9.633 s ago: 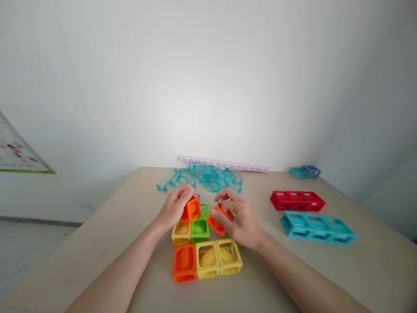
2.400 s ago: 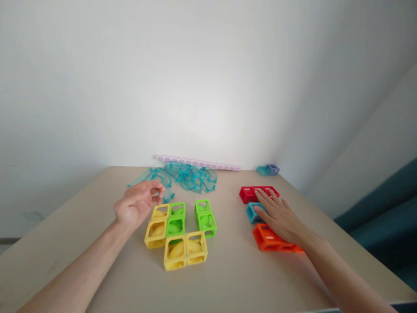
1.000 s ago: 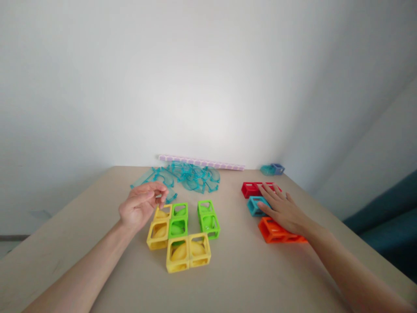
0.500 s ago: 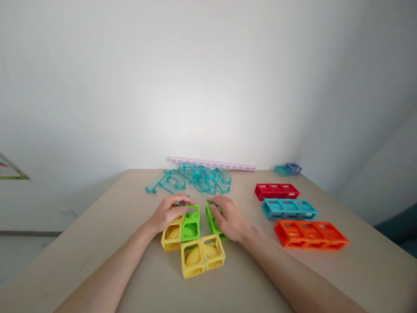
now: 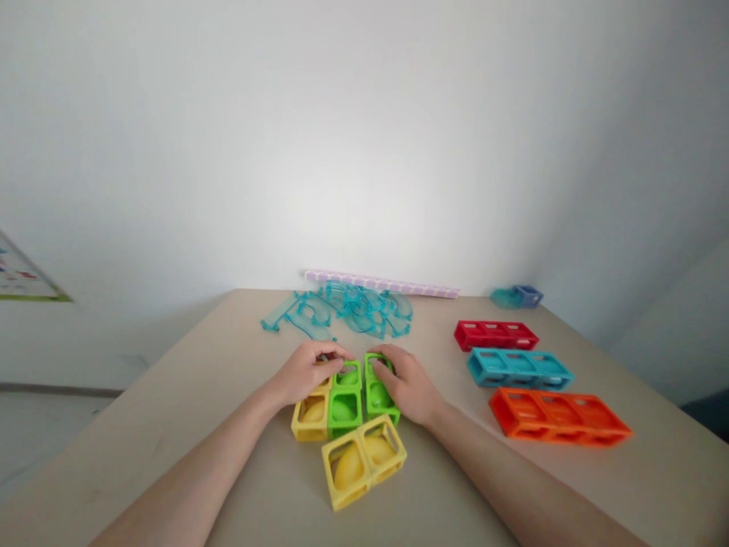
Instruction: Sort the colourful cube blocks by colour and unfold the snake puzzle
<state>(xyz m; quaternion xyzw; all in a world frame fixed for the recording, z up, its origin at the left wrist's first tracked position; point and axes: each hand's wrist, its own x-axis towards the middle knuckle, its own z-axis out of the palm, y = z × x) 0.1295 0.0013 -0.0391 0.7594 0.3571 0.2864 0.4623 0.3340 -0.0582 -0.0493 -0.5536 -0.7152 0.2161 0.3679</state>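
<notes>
My left hand (image 5: 307, 372) is closed over the far end of a joined group, its fingers reaching behind and its thumb against the green cube blocks (image 5: 345, 410). Yellow cube blocks (image 5: 312, 414) sit on the left side of that group, partly under the hand. My right hand (image 5: 413, 387) grips a separate pair of green cube blocks (image 5: 379, 396), the thumb on top and fingers at the far end. Only a narrow gap parts the two green pairs. Nearer to me, a yellow pair of cube blocks (image 5: 364, 460) lies at a slant, close to the green ones.
On the right lie rows of red blocks (image 5: 495, 334), blue blocks (image 5: 519, 368) and orange blocks (image 5: 561, 415). Translucent blue track pieces (image 5: 364, 308) are heaped at the back, before a patterned purple strip (image 5: 381, 283) by the wall. A dark blue block (image 5: 528, 296) stands at the far right corner.
My right hand has turned its green pair upright and brought it nearer the left green pair. The front yellow pair has tilted further and shifted towards me. The view has moved slightly.
</notes>
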